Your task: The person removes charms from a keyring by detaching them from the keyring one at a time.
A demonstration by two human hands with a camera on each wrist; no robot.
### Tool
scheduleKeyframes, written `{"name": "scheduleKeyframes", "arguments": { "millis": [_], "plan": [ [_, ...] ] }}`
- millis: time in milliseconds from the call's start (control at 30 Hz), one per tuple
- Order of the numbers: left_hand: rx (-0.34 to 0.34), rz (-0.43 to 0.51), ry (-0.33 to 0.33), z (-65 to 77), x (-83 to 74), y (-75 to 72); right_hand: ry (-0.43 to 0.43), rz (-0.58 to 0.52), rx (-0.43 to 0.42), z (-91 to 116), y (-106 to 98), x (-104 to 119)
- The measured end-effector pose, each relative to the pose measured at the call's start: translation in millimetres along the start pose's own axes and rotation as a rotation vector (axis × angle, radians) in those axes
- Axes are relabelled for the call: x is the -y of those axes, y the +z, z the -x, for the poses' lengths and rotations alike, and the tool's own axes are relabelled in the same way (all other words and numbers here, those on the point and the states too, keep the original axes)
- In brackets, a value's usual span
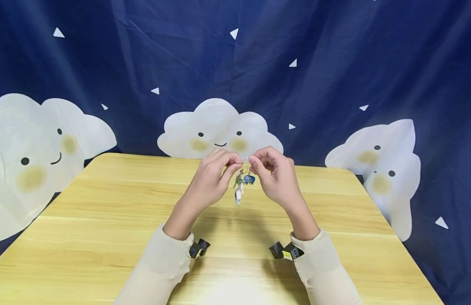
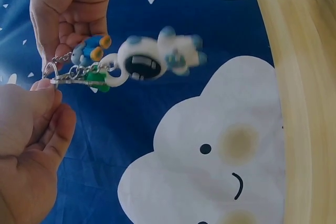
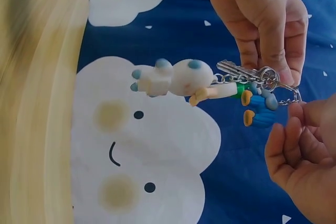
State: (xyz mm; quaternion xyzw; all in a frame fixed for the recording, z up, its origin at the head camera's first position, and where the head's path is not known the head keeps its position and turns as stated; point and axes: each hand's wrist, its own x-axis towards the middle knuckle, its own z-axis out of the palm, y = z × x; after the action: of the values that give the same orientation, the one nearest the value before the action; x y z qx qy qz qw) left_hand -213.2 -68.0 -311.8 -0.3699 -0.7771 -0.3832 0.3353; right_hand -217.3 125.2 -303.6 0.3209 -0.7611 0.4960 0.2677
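Both hands hold a keyring (image 3: 269,77) up above the table. My left hand (image 1: 209,178) pinches one side of the metal ring between thumb and forefinger. Facing it, my right hand (image 1: 278,178) pinches the other side, close to the short chain of a blue figure (image 3: 260,111) with orange feet. A white astronaut figure (image 2: 142,66) with a black visor dangles lowest. A silver key (image 3: 236,70) and a green piece (image 2: 97,80) hang beside it, partly overlapped by chains. The fingertips hide part of the ring.
Below the hands lies a light wooden table (image 1: 105,237). A dark blue curtain (image 1: 235,67) with white smiling clouds hangs behind its far edge. Each wrist carries a small black camera (image 1: 199,248) at the cuff.
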Motion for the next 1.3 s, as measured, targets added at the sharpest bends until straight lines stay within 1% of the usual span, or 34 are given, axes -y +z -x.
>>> {"name": "scheduleKeyframes", "arguments": {
  "millis": [133, 200, 267, 433, 500, 600, 700, 833, 1000, 1133, 1200, 1300],
  "plan": [
    [-0.004, 0.004, -0.007, -0.4, -0.7, 0.7, -0.033, 0.061, 0.006, 0, 0, -1],
    [-0.011, 0.008, -0.024, -0.6, -1.1, 1.5, -0.044, 0.081, 0.006, -1, 0, -1],
    [-0.021, 0.026, -0.059, -0.9, -0.9, 2.9, -0.046, 0.076, 0.004, -1, 1, 0],
    [-0.034, 0.138, -0.185, -1.0, 1.3, 6.4, -0.045, 0.052, -0.016, 0, 0, 3],
    [-0.034, 0.168, -0.223, -0.5, 2.2, 7.4, -0.044, 0.056, -0.025, 0, 0, 4],
    [-0.025, 0.172, -0.26, -0.1, 3.4, 8.6, -0.033, 0.063, -0.039, 0, -1, 3],
    [-0.015, 0.162, -0.281, -0.2, 3.7, 8.6, -0.015, 0.077, -0.053, 0, -1, 3],
    [-0.018, 0.154, -0.28, -0.3, 2.1, 7.5, 0.001, 0.112, -0.065, -1, -1, 2],
    [-0.035, 0.147, -0.221, 0.1, -0.9, 8.1, 0.016, 0.131, -0.063, -2, 0, 1],
    [-0.037, 0.091, -0.172, 1.0, -0.8, 11.8, 0.021, 0.131, -0.056, -1, 0, 0],
    [-0.039, 0.059, -0.159, 1.4, -0.3, 13.5, 0.023, 0.132, -0.054, -1, 1, 0],
    [-0.04, 0.039, -0.148, 1.9, -0.3, 14.5, 0.022, 0.14, -0.052, -1, 1, 0]
  ]
}}
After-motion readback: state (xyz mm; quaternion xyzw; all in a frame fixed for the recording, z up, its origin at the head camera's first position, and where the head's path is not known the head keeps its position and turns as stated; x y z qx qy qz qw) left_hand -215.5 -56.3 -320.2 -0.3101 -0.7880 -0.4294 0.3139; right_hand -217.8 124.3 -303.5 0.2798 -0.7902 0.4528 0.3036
